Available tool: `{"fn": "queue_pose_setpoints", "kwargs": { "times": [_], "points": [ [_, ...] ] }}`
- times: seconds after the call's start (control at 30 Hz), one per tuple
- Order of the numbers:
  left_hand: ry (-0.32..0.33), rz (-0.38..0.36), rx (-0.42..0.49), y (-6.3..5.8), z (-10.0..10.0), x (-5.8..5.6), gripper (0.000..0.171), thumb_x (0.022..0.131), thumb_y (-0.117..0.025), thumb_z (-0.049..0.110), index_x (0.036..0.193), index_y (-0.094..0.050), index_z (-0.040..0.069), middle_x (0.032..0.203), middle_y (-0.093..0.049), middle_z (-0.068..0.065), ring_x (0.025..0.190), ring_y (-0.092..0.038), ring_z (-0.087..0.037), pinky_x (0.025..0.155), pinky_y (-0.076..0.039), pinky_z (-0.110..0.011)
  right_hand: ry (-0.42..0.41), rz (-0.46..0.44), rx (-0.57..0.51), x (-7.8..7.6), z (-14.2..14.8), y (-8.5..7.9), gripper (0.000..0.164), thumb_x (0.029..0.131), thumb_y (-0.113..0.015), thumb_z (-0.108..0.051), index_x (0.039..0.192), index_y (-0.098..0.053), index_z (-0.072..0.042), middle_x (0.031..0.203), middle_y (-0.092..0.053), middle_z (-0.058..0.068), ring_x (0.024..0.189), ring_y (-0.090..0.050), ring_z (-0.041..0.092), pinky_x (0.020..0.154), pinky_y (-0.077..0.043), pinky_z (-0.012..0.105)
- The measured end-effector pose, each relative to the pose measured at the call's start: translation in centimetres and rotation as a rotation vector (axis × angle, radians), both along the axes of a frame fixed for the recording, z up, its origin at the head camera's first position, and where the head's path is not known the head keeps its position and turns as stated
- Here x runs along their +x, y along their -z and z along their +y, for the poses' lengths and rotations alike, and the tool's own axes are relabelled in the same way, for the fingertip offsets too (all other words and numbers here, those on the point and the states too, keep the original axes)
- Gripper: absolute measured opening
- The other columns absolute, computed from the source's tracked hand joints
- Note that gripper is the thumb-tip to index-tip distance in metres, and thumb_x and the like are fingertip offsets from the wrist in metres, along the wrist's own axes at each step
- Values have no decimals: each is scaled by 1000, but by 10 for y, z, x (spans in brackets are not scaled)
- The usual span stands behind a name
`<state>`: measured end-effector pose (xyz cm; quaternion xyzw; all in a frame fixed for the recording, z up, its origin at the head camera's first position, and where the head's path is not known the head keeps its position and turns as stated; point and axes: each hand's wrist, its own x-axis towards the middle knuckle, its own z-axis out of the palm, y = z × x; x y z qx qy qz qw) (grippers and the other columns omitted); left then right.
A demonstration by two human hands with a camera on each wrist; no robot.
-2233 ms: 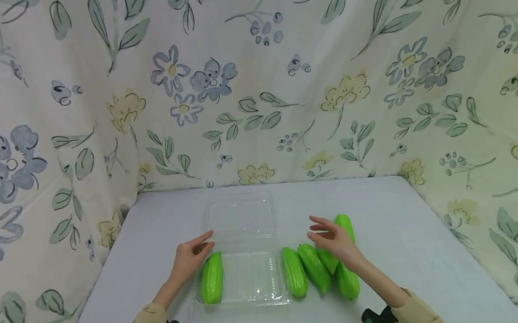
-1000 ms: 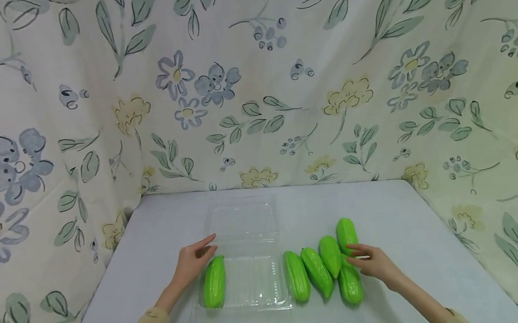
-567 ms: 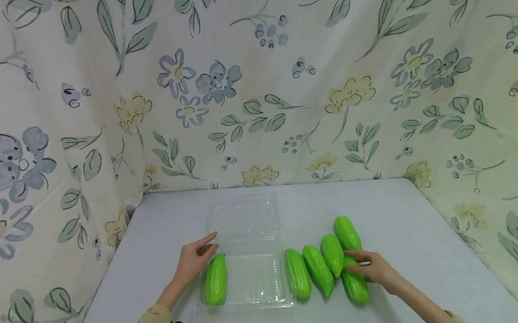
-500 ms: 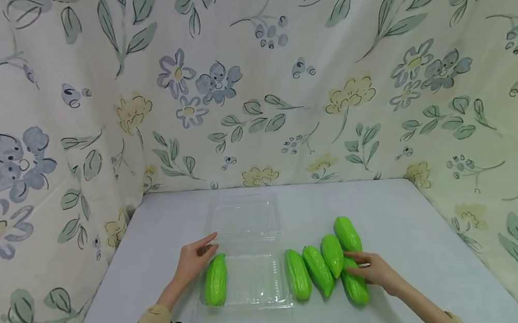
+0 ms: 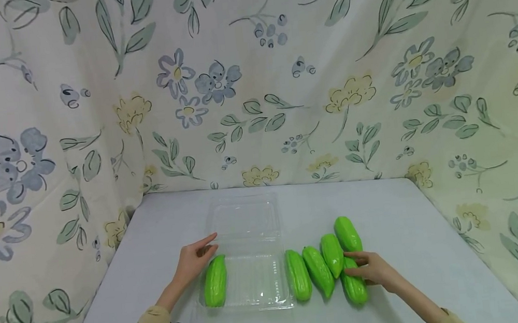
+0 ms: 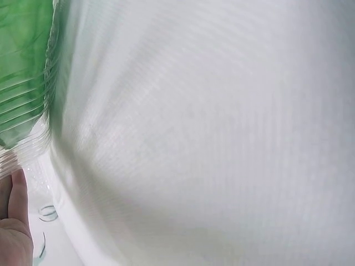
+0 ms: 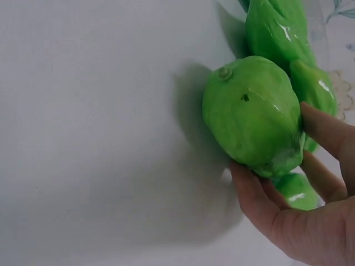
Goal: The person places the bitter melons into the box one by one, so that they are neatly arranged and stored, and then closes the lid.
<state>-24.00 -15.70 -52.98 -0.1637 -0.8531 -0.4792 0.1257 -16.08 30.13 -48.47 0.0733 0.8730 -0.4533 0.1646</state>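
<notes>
Five-fingered and bare, my right hand [image 5: 378,270] grips the end of a green gourd [image 7: 252,113], thumb on one side and fingers on the other. In the head view that gourd is the nearest-right one in a cluster. My left hand [image 5: 190,261] has its index finger and thumb apart at the left edge of a clear plastic clamshell box [image 5: 258,303]. In the left wrist view its fingertips reach the box's ribbed corner. One green gourd [image 5: 215,282] lies inside the box along its left wall. The box's lid [image 5: 243,219] lies folded back, away from me.
Close to the box's right side lie more green gourds: one [image 5: 299,274] nearest the box, then another [image 5: 318,270], a third [image 5: 331,253] leaning beside it and one [image 5: 347,232] farther back. Behind the white table [image 5: 385,206] hangs a floral curtain [image 5: 251,79].
My right hand has moved right from above the cluster, down to the nearest-right gourd, and grips it. That gourd and the back one have shifted slightly. My left hand stays at the box.
</notes>
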Motion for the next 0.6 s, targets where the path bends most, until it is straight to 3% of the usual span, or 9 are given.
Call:
{"fn": "queue_pose_setpoints", "kwargs": {
  "times": [0.6],
  "points": [
    [-1, -34, 12, 0, -1, 1, 37, 89, -67, 19, 124, -64, 7, 116, -68, -15, 94, -70, -22, 74, -52, -21, 69, -8, -5, 2, -2, 1, 66, 79, -77, -26, 134, -51, 0, 121, -53, 36, 95, -65, 31, 74, -56, 42]
  ]
}}
